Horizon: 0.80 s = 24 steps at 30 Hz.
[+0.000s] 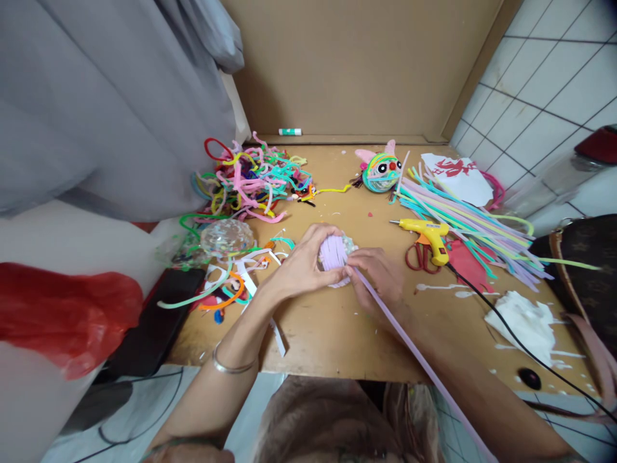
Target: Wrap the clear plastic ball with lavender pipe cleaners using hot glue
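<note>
My left hand (313,257) is wrapped round a small ball (333,252), its thumb and fingers on either side. Rows of lilac pipe cleaner cover much of the ball, and a clear, bumpy surface shows at its right side. With its fingers pinched together, my right hand (378,273) grips a long lilac pipe cleaner (409,344) close against the ball. The strip's free length trails down to the lower right, over my right forearm. Part of the ball is hidden by my fingers.
A tangle of coloured pipe cleaners (250,180) lies at the back left, near a clear bumpy ball (226,236). Rightward are a decorated ball with pink ears (382,172), a yellow glue gun (427,235), red-handled scissors (420,257), straight pipe cleaners (463,215) and crumpled tissue (523,325).
</note>
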### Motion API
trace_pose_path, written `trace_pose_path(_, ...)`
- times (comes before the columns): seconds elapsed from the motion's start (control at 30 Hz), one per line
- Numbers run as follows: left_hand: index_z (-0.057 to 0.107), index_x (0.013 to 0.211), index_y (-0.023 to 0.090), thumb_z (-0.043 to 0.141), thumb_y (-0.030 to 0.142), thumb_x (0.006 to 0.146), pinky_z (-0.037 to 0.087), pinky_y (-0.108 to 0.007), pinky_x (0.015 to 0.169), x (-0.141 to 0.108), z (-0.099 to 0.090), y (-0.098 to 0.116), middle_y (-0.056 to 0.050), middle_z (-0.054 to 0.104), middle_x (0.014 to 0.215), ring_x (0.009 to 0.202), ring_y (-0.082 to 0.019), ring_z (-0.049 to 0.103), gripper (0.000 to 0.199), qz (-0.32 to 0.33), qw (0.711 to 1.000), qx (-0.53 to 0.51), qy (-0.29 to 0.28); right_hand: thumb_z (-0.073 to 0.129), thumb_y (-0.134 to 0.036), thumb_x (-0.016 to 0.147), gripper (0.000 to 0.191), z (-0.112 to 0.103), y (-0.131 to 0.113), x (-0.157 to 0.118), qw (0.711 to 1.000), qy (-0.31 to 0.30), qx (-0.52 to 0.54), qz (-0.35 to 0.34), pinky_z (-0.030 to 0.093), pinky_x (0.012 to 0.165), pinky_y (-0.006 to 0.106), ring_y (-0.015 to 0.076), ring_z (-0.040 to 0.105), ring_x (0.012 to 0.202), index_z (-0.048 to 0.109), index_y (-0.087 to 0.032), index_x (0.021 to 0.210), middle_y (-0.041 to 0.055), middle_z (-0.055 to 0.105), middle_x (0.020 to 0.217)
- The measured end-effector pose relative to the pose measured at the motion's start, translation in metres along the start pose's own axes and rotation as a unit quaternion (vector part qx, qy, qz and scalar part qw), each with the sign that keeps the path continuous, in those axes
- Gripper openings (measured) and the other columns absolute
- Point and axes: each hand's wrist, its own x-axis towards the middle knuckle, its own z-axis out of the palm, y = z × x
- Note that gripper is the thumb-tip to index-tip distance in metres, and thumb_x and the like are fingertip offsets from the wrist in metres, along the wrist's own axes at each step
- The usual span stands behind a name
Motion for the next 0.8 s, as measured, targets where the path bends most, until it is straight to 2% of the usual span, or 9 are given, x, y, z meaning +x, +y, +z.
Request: trace_pose_path(0.8,0.046,0.122,0.016,0.065,0.037,0.074,0.041,-0.045,0.107,0.0005,-0.0004,-0.0001,-0.013,0.052,0.125,0.120,-0.028,0.051,0.057,-0.006,1.000,-0.003,-0.002,0.059,-0.011,0.086,0.013,-0.0009,-0.0007,-0.0007,1.000,-0.013,0.009,0.004,0.056,0.074,0.034,0.0189,0.064,0.084,0.063,-0.018,0.096,0.0097,0.068,0.089)
